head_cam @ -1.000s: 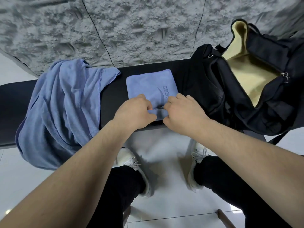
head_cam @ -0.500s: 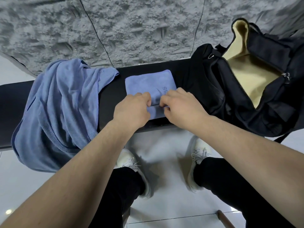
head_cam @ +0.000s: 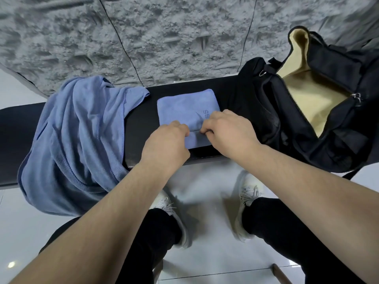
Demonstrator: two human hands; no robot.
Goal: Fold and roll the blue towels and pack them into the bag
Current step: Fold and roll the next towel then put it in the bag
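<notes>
A folded blue towel with a dark logo lies on the black bench. Its near edge is rolled over into a thick fold. My left hand and my right hand sit side by side on that roll, fingers curled round it. To the right stands a black bag, unzipped, its tan lining showing. A loose heap of blue towels drapes over the bench's left part and hangs off its front edge.
A rough grey stone wall rises behind the bench. Below the bench is a pale tiled floor with my white shoes and black trousers.
Both hands have moved away from me along the towel, rolling its near edge further up. More of the logo is covered now.
</notes>
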